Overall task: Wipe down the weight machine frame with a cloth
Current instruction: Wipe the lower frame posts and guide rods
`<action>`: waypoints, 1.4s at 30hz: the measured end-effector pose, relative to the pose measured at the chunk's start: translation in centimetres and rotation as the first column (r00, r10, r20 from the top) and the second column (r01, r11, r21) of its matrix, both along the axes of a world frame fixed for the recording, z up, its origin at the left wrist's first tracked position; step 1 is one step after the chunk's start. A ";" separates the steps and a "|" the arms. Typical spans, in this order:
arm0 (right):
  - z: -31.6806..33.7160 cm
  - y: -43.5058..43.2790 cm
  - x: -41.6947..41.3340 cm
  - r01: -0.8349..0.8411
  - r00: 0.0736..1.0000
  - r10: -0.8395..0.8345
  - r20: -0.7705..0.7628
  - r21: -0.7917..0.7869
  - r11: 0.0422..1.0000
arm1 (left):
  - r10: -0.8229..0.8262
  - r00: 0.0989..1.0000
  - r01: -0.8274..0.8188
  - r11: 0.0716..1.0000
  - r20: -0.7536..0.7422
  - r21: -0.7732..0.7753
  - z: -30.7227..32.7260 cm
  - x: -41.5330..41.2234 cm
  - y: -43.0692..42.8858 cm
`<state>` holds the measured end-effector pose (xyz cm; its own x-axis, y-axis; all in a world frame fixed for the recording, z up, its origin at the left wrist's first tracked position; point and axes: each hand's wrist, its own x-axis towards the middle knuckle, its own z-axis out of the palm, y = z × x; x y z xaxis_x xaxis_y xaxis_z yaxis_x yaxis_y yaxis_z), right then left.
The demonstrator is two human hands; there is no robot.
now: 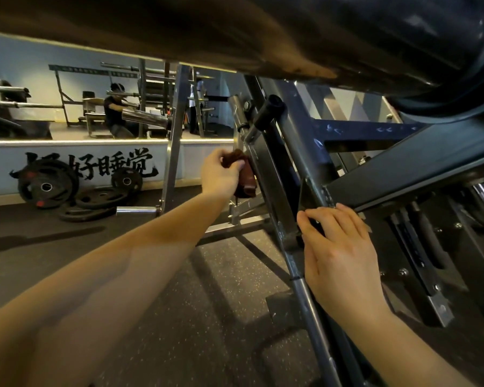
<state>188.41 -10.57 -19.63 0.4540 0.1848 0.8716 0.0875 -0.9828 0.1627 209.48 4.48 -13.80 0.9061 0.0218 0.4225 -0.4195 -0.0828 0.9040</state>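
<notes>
Weight plates (67, 191) at 9 o'clock: some lean on the wall, some lie flat on the floor (179, 289). Mirror (81, 101) above them.

Left hand (221, 174) near frame centre, arm stretched forward. Grip clamped on the cloth (243, 177): fingers curled over the bunched top, rest of the brown cloth hanging below the fist, toward 5 o'clock of the hand. Cloth's right edge presses against the slanted grey bar of the weight machine frame (274, 174).

Right hand (338, 247) at 4 o'clock of the cloth, well apart from it. Grip apart: fingers straight, laid flat on the frame where the dark crossbeam joins the slanted bar. Holds nothing.

Large dark padded part (375, 37) overhead at 1 o'clock.
</notes>
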 end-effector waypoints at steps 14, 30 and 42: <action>0.0 -0.2 0.2 -0.008 1.000 0.008 0.013 -0.010 1.000 | 0.087 0.989 -0.090 0.996 0.119 0.021 2.9 0.0 2.2; -0.1 -0.4 0.2 0.003 1.000 -0.003 0.011 -0.018 1.000 | -0.122 0.986 0.148 0.954 -0.112 0.261 -7.4 -4.9 0.9; 0.2 -0.2 0.2 0.015 1.000 -0.015 0.004 -0.006 1.000 | -0.266 0.961 0.271 0.959 -0.069 0.084 -7.8 -9.6 -1.4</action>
